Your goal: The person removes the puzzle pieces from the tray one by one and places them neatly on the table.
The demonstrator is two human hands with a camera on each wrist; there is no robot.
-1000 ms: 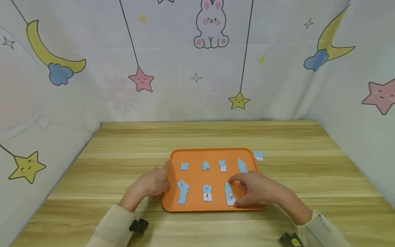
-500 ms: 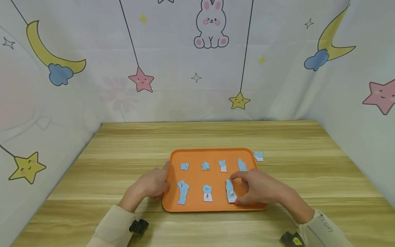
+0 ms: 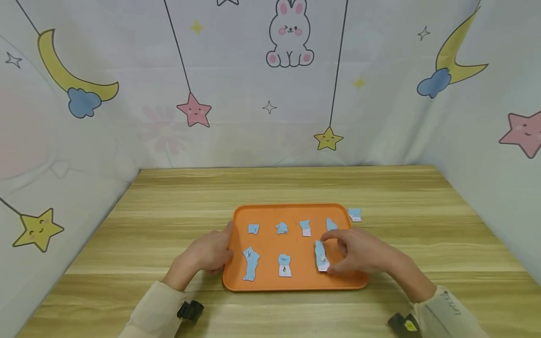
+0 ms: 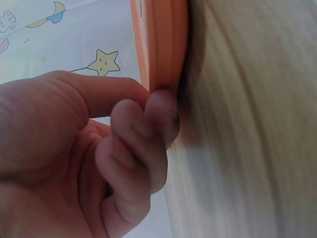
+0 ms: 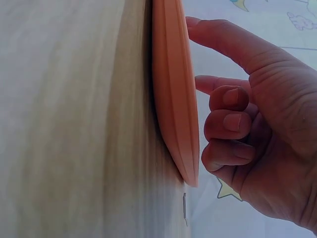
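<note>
A long blue-and-white torn paper piece (image 3: 321, 254) lies at the right of the orange tray (image 3: 270, 284). My right hand (image 3: 363, 251) holds this piece between thumb and index finger, one at each end; whether it is off the tray I cannot tell. In the right wrist view the tray wall (image 5: 176, 99) hides the paper, and the other fingers (image 5: 228, 124) are curled. My left hand (image 3: 210, 249) grips the tray's left rim. Its thumb and fingers meet at the tray edge (image 4: 166, 54) in the left wrist view.
Several other paper pieces lie in two rows on the tray, among them a tall one (image 3: 251, 265) and a shorter one (image 3: 285, 265). One piece (image 3: 354, 214) lies just past the tray's right rim on the wooden table (image 3: 177, 192). A printed curtain (image 3: 236, 61) surrounds the table.
My right hand has shifted the long paper piece a little to the right and away from me. The left hand stays on the tray rim; the other pieces keep their places.
</note>
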